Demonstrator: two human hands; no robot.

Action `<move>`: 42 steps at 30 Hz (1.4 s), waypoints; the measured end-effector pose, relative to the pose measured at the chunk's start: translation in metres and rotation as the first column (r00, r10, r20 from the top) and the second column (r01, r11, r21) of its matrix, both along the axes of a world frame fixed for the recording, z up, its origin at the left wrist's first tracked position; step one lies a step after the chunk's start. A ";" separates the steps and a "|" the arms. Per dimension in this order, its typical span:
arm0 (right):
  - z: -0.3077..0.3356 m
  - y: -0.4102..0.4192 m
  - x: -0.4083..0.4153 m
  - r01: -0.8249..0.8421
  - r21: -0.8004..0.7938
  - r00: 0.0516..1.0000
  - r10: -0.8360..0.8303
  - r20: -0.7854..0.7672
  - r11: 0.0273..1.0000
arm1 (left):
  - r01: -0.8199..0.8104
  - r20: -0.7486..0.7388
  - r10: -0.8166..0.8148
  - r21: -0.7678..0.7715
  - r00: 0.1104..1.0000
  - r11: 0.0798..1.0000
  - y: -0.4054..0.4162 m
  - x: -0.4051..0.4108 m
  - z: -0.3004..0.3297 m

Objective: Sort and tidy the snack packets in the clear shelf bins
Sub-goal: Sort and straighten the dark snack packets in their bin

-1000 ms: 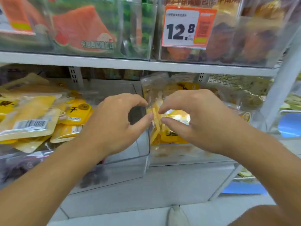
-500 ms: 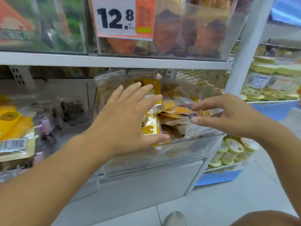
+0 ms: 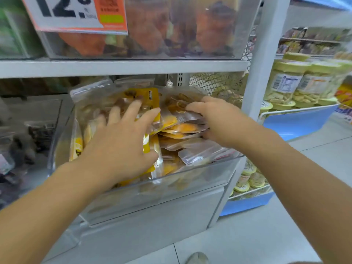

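Grey shelf (image 3: 122,68), clear bin (image 3: 190,180), pale tiled floor (image 3: 247,235).

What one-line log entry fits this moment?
left hand: flat on yellow packets | right hand: gripping packet stack | place: clear bin

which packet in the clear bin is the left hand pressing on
The upright yellow packet at the bin's left; the left hand presses it, unlike the flat stack.

Yellow snack packets (image 3: 182,128) jumbled in clear bin (image 3: 200,174).
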State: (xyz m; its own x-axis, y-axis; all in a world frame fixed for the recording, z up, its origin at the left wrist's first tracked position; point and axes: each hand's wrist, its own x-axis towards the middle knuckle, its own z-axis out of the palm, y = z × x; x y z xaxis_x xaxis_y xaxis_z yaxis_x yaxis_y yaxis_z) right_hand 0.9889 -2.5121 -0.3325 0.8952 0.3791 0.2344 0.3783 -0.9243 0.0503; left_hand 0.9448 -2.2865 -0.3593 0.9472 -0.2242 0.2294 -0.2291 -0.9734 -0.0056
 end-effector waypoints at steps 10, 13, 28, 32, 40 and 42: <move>-0.009 -0.011 0.024 0.175 0.057 0.985 -0.175 -0.005 0.983 | 0.483 0.269 -0.464 -0.006 0.844 0.876 -0.030 0.012 -0.010; -0.001 -0.017 0.010 0.109 0.156 0.990 -0.122 0.077 0.982 | 0.432 0.242 -0.404 -0.077 0.882 0.898 -0.037 0.016 -0.011; 0.021 -0.024 -0.067 -0.251 0.949 0.958 -0.093 0.272 0.190 | 0.380 0.283 -0.262 -0.544 0.923 0.749 -0.021 0.019 -0.005; 0.008 -0.008 -0.062 -0.151 0.975 0.988 0.036 0.147 0.165 | 0.441 0.278 -0.423 -0.822 0.862 0.360 -0.023 0.007 0.000; 0.029 -0.055 -0.066 0.060 0.490 0.998 -0.045 -0.043 0.870 | 0.530 0.490 -0.229 -0.664 0.841 0.527 -0.030 0.010 -0.011; 0.022 -0.064 -0.068 0.137 0.204 0.983 -0.108 -0.146 0.969 | 0.529 0.472 -0.249 -0.675 0.846 0.514 -0.030 0.009 -0.010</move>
